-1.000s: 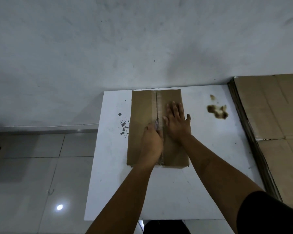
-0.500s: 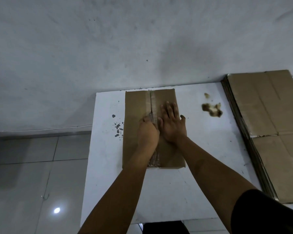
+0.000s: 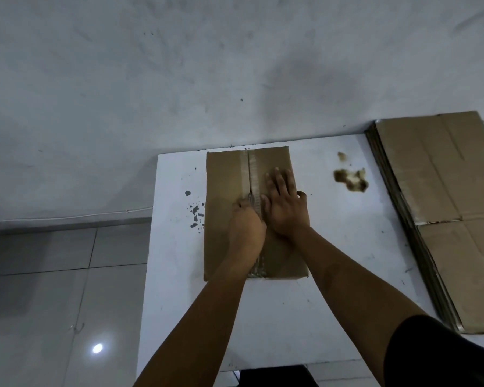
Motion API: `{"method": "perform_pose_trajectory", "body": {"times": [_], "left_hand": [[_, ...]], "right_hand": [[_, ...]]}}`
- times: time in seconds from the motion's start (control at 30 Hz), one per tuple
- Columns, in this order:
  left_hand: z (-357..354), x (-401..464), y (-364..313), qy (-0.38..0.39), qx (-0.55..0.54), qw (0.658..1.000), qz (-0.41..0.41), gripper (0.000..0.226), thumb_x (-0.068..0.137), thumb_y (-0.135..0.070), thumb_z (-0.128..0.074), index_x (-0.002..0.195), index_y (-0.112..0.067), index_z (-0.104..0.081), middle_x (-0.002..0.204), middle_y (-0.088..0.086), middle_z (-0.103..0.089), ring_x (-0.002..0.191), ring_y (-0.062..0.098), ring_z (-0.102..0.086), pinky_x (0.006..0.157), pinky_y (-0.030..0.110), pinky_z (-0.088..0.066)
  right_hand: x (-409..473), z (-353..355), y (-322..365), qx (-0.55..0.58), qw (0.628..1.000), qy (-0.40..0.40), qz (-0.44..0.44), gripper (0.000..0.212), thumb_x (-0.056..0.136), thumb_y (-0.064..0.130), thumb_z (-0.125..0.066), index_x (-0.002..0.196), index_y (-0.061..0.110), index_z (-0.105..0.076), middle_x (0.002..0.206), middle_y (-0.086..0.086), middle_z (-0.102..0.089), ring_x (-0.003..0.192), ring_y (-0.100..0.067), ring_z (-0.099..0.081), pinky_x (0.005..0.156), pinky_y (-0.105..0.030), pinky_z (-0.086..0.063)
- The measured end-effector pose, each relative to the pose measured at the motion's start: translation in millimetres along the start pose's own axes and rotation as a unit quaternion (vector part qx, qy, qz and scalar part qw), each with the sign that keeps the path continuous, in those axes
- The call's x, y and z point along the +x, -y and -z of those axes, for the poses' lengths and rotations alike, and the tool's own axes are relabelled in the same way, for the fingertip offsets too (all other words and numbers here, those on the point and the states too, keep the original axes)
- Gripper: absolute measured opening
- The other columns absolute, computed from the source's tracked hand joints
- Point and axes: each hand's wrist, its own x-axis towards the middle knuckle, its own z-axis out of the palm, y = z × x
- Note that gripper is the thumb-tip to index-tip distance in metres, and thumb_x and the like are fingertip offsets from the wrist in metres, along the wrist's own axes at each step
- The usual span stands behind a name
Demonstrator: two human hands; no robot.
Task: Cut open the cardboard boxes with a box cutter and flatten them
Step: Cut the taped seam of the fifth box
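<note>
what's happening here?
A person is slitting the taped seam of a cardboard box on a white table. The left hand grips a box cutter at the seam, about midway along it. The right hand presses flat on the box top beside it. A stack of flattened cardboard lies to the right.

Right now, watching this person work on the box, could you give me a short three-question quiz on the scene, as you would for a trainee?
1. True or false: the right hand lies flat on the cardboard box.
2. Where does the left hand hold the box cutter? A) on the taped centre seam B) on the box's left edge C) off the box
3. Fill in: the stack of flattened cardboard lies to the ____ of the box.

Key: 1 true; 2 A; 3 right.
</note>
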Motion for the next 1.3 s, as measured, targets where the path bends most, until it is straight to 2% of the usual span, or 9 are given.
{"method": "perform_pose_trajectory", "body": {"times": [0.13, 0.27, 0.43, 0.6, 0.67, 0.73, 0.87, 1.1, 1.3], "left_hand": [[-0.2, -5.3, 4.4, 0.013, -0.013, 1.0, 0.0, 0.046, 0.101, -0.02, -0.053, 0.143, -0.008, -0.039, 0.132, 0.013, -0.053, 0.114, 0.025, -0.056, 0.089, 0.029, -0.045], [-1.5, -6.9, 9.5, 0.004, -0.043, 0.999, 0.003, 0.042, 0.101, -0.021, -0.051, 0.141, -0.012, -0.042, 0.127, 0.011, -0.054, 0.098, 0.018, -0.054, 0.077, 0.024, -0.038], [6.0, 4.4, 6.8, -0.033, -0.074, 0.997, 0.002, 0.041, 0.103, -0.024, -0.043, 0.141, -0.009, -0.047, 0.131, 0.015, -0.054, 0.115, 0.028, -0.056, 0.09, 0.033, -0.045], [-0.6, 13.0, 16.4, -0.015, -0.175, 0.984, 0.013, 0.032, 0.106, -0.035, -0.039, 0.13, -0.023, -0.056, 0.115, 0.002, -0.063, 0.098, 0.018, -0.06, 0.078, 0.029, -0.043], [-5.1, 17.5, 17.8, 0.041, -0.298, 0.949, 0.093, 0.036, 0.107, -0.037, -0.032, 0.115, -0.019, -0.062, 0.092, 0.002, -0.064, 0.074, 0.014, -0.058, 0.064, 0.028, -0.043], [-3.8, 20.4, 18.2, 0.099, -0.45, 0.866, 0.194, 0.036, 0.107, -0.029, -0.033, 0.102, -0.016, -0.066, 0.075, 0.004, -0.062, 0.056, 0.011, -0.052, 0.052, 0.024, -0.04], [4.3, 27.0, 21.5, 0.141, -0.565, 0.774, 0.247, 0.032, 0.107, -0.023, -0.035, 0.098, -0.016, -0.064, 0.07, 0.005, -0.061, 0.052, 0.01, -0.049, 0.049, 0.022, -0.037], [5.5, 40.2, 32.1, 0.156, -0.579, 0.772, 0.211, 0.025, 0.105, -0.031, -0.044, 0.104, -0.017, -0.065, 0.074, 0.008, -0.058, 0.057, 0.012, -0.051, 0.048, 0.022, -0.041], [2.1, 44.6, 30.3, 0.127, -0.503, 0.831, 0.202, 0.052, 0.098, -0.059, -0.044, 0.096, -0.012, -0.067, 0.064, 0.003, -0.058, 0.049, 0.01, -0.049, 0.045, 0.021, -0.04]], "right_hand": [[-0.3, 0.2, -0.8, 0.002, 1.0, -0.001, 0.003, 0.059, 0.105, 0.049, -0.018, 0.159, 0.024, -0.015, 0.168, 0.002, -0.002, 0.154, -0.022, 0.007, 0.107, -0.055, -0.036], [-1.0, 1.6, -0.1, 0.0, 1.0, 0.0, 0.003, 0.059, 0.105, 0.049, -0.017, 0.159, 0.025, -0.013, 0.168, 0.002, 0.0, 0.154, -0.021, 0.009, 0.107, -0.053, -0.036], [-2.2, 4.0, 0.6, 0.004, 1.0, -0.006, 0.002, 0.06, 0.104, 0.049, -0.017, 0.159, 0.025, -0.013, 0.168, 0.002, 0.0, 0.154, -0.02, 0.009, 0.105, -0.051, -0.038], [-2.0, 4.3, 1.3, 0.0, 1.0, -0.005, 0.0, 0.06, 0.104, 0.049, -0.017, 0.159, 0.025, -0.013, 0.168, 0.003, 0.0, 0.153, -0.02, 0.01, 0.104, -0.05, -0.04], [-1.8, 4.2, 1.7, 0.006, 1.0, -0.009, -0.001, 0.059, 0.104, 0.049, -0.018, 0.159, 0.026, -0.014, 0.168, 0.004, 0.0, 0.153, -0.019, 0.009, 0.103, -0.049, -0.04], [-1.9, 4.2, 2.1, 0.007, 1.0, -0.013, -0.003, 0.059, 0.104, 0.049, -0.02, 0.158, 0.025, -0.015, 0.167, 0.003, -0.002, 0.154, -0.019, 0.008, 0.103, -0.049, -0.041], [-1.8, 4.0, 1.6, 0.007, 1.0, -0.019, 0.0, 0.059, 0.104, 0.048, -0.022, 0.158, 0.024, -0.019, 0.167, 0.001, -0.006, 0.154, -0.021, 0.004, 0.1, -0.049, -0.043], [-1.2, 2.5, 1.4, 0.006, 1.0, -0.022, 0.0, 0.059, 0.104, 0.049, -0.021, 0.157, 0.024, -0.019, 0.167, 0.001, -0.007, 0.154, -0.022, 0.003, 0.099, -0.048, -0.044], [-1.5, 2.1, 1.0, 0.002, 1.0, -0.021, -0.002, 0.06, 0.103, 0.05, -0.021, 0.158, 0.024, -0.018, 0.167, 0.002, -0.007, 0.154, -0.021, 0.005, 0.098, -0.047, -0.044]]}}
